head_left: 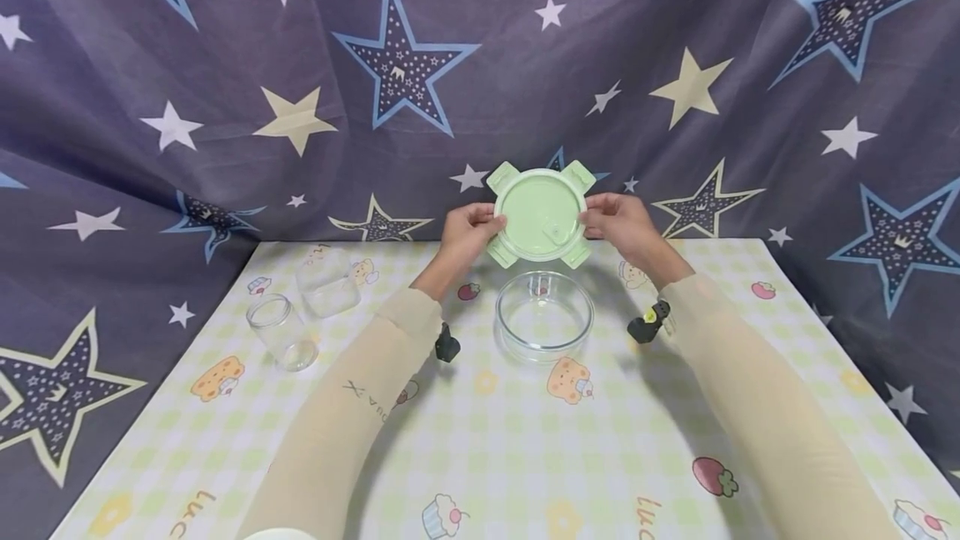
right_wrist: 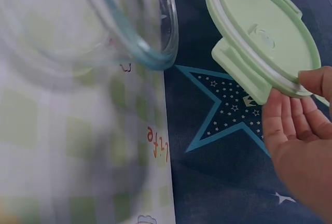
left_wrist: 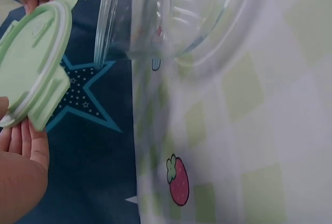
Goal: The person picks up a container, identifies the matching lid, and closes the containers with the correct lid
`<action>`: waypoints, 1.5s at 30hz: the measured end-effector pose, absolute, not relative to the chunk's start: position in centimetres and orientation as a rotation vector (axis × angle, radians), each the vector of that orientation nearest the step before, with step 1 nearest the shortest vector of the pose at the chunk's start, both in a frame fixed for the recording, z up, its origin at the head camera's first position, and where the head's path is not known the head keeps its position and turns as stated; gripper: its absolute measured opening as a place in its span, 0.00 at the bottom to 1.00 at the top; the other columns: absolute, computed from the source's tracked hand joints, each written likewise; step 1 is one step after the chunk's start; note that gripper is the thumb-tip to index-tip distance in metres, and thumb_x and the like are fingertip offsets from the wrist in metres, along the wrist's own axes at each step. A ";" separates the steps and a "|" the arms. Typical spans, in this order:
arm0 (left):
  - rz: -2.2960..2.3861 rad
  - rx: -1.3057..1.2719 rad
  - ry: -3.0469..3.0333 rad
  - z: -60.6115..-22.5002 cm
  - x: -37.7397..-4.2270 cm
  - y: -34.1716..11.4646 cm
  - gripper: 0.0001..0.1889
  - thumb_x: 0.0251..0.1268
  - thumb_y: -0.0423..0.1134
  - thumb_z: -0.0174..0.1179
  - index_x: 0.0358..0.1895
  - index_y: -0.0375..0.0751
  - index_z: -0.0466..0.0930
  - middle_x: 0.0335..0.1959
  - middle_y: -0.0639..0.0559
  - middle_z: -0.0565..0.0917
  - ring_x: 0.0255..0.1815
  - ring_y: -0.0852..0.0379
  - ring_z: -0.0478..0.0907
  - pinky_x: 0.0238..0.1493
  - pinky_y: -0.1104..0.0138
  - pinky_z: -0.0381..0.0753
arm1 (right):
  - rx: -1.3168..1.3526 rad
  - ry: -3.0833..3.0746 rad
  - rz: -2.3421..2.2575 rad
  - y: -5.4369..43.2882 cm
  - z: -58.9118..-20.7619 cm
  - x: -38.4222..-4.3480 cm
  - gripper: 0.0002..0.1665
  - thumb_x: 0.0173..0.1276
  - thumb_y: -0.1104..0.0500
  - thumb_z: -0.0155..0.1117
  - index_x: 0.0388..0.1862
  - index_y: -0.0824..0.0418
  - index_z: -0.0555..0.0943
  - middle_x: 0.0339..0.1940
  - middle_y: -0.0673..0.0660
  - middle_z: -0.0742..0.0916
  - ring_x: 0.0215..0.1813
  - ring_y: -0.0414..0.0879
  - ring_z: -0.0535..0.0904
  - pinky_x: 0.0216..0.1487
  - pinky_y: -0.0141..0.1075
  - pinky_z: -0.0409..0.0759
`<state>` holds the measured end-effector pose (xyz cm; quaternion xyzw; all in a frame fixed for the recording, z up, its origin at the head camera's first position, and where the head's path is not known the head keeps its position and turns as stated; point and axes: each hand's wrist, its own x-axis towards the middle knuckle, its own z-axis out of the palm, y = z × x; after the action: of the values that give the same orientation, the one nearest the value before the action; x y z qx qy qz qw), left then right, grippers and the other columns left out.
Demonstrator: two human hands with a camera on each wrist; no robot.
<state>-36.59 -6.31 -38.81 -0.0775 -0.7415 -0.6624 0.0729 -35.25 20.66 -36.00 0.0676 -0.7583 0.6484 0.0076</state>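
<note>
Both hands hold up a round light-green lid [head_left: 538,211] with several side flaps, its face tilted toward the head camera. My left hand [head_left: 467,233] pinches its left edge, thumb on the near face and fingers behind. On the opposite edge my right hand [head_left: 621,222] pinches the rim the same way, as the right wrist view shows with the hand [right_wrist: 301,130] below the lid [right_wrist: 270,37]. Under the lid, a round clear glass bowl [head_left: 543,344] stands on the table, open side up. The left wrist view shows the bowl [left_wrist: 199,53] close beside the lid [left_wrist: 31,58].
To the left, a clear glass jar [head_left: 281,336] lies tilted on the checked tablecloth [head_left: 487,457]. Behind it is another clear container [head_left: 328,290]. A star-patterned cloth [head_left: 487,48] hangs along the table's back edge. A white rim [head_left: 281,534] shows at the bottom edge.
</note>
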 end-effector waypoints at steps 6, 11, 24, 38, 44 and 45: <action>-1.945 -0.333 -2.219 -38.6 -36.4 -6.8 0.15 0.65 0.34 0.72 0.51 0.32 0.85 0.39 0.45 0.86 0.38 0.57 0.84 0.42 0.68 0.87 | 0.326 -2.399 1.839 21.0 -36.0 -34.5 0.17 0.71 0.66 0.67 0.56 0.73 0.78 0.42 0.56 0.85 0.39 0.41 0.85 0.47 0.33 0.87; -1.840 -0.398 -2.255 -38.4 -36.2 -7.2 0.15 0.61 0.37 0.75 0.49 0.36 0.87 0.40 0.46 0.88 0.37 0.57 0.84 0.38 0.71 0.83 | 0.391 -2.434 1.715 21.3 -36.0 -34.0 0.18 0.71 0.65 0.69 0.55 0.72 0.79 0.46 0.62 0.86 0.41 0.39 0.83 0.46 0.30 0.85; -1.729 -0.522 -2.249 -39.4 -35.9 -7.5 0.08 0.58 0.34 0.76 0.38 0.37 0.87 0.33 0.47 0.90 0.35 0.57 0.86 0.41 0.67 0.85 | 0.534 -2.468 1.553 20.9 -34.0 -30.4 0.14 0.69 0.69 0.68 0.50 0.77 0.80 0.49 0.72 0.86 0.44 0.40 0.85 0.45 0.26 0.83; -1.770 -0.525 -2.154 -39.4 -36.0 -7.9 0.09 0.55 0.29 0.77 0.35 0.32 0.86 0.31 0.46 0.89 0.33 0.58 0.86 0.41 0.68 0.86 | -0.032 -2.513 2.412 22.1 -34.3 -32.9 0.24 0.84 0.50 0.50 0.51 0.73 0.73 0.31 0.55 0.84 0.30 0.42 0.83 0.38 0.32 0.87; -1.759 -0.549 -2.157 -39.2 -35.7 -8.0 0.09 0.54 0.28 0.77 0.36 0.31 0.86 0.32 0.43 0.89 0.34 0.58 0.87 0.41 0.68 0.87 | -0.130 -2.585 2.502 21.7 -34.2 -33.3 0.25 0.86 0.48 0.42 0.41 0.67 0.76 0.29 0.54 0.84 0.27 0.42 0.82 0.33 0.30 0.84; -1.759 -0.562 -2.152 -39.2 -35.7 -8.0 0.09 0.54 0.28 0.77 0.37 0.31 0.87 0.33 0.43 0.89 0.35 0.57 0.88 0.42 0.67 0.87 | -0.129 -2.616 2.492 21.7 -34.2 -33.3 0.25 0.86 0.49 0.41 0.39 0.67 0.76 0.28 0.53 0.84 0.27 0.41 0.82 0.32 0.30 0.84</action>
<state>-35.70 -7.99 -39.23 -0.1958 -0.7500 -0.6131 0.1526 -33.32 21.66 -34.21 -0.0347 -0.7034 0.6700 -0.2348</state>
